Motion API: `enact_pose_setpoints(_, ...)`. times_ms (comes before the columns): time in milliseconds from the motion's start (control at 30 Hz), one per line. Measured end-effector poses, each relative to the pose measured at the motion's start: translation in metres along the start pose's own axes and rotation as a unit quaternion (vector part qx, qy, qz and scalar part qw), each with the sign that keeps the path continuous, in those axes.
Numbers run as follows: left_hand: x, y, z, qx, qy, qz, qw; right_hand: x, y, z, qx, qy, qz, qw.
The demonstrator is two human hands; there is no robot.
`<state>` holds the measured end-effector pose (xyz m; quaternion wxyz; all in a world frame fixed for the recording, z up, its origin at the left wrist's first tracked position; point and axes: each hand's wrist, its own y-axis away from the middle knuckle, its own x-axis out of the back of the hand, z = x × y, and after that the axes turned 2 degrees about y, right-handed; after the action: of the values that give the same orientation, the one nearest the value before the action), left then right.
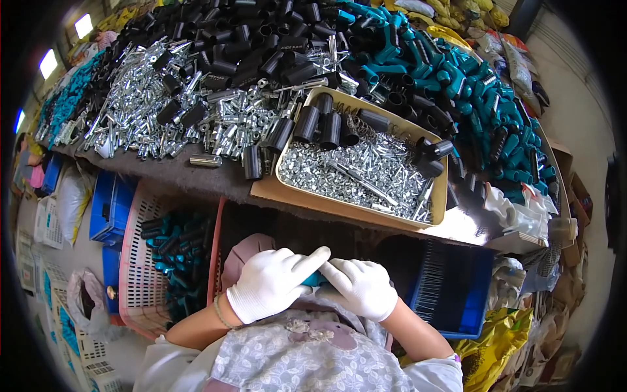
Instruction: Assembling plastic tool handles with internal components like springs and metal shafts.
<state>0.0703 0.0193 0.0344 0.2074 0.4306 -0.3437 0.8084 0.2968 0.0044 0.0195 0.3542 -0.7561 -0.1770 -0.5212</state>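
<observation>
My left hand [271, 281] and my right hand [361, 285], both in white knit gloves, meet in front of my lap, below the table's near edge. Between them shows a small part of a teal plastic piece [315, 279]. Both hands are closed around it, and most of it is hidden by the gloves, so its full shape cannot be made out. The left index finger stretches across toward the right hand's fingertips. Beyond the hands, on the table edge, sits a cream tray [282, 171] with small metal parts, springs and several black tubes.
Metal pins [140, 95], black sleeves [261, 39] and teal handles [457, 81] lie heaped across the table. At left stands a pink basket [140, 274] with teal and black pieces. A blue bin [471, 313] with long springs is at right, beside a yellow sack [499, 343].
</observation>
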Motion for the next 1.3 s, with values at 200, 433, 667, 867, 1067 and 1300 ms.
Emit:
enact_pose_setpoints(200, -0.003, 0.0, -0.001, -0.015, 0.003, -0.011, 1.0, -0.002, 0.005, 0.003, 0.019, 0.011, -0.013, 1.0)
enact_pose_setpoints(433, -0.006, 0.003, 0.005, 0.012, 0.01, -0.072, 0.997, -0.007, 0.008, 0.005, 0.051, 0.036, -0.015, 0.998)
enact_pose_setpoints(667, -0.011, 0.004, 0.004, -0.019, -0.042, -0.063, 0.997, -0.007, 0.005, -0.001, -0.022, -0.019, -0.056, 0.998)
enact_pose_setpoints(867, -0.02, 0.011, 0.001, 0.013, 0.008, -0.056, 0.998, -0.009, 0.004, 0.001, 0.003, -0.015, 0.016, 1.0)
enact_pose_setpoints(1067, -0.025, 0.017, 0.0, 0.041, 0.051, -0.108, 0.992, -0.006, 0.003, 0.002, -0.05, -0.087, -0.101, 0.99)
enact_pose_setpoints(1300, -0.03, 0.017, 0.001, 0.161, 0.272, -0.093, 0.944, -0.007, 0.003, 0.011, 0.061, -0.051, -0.014, 0.997)
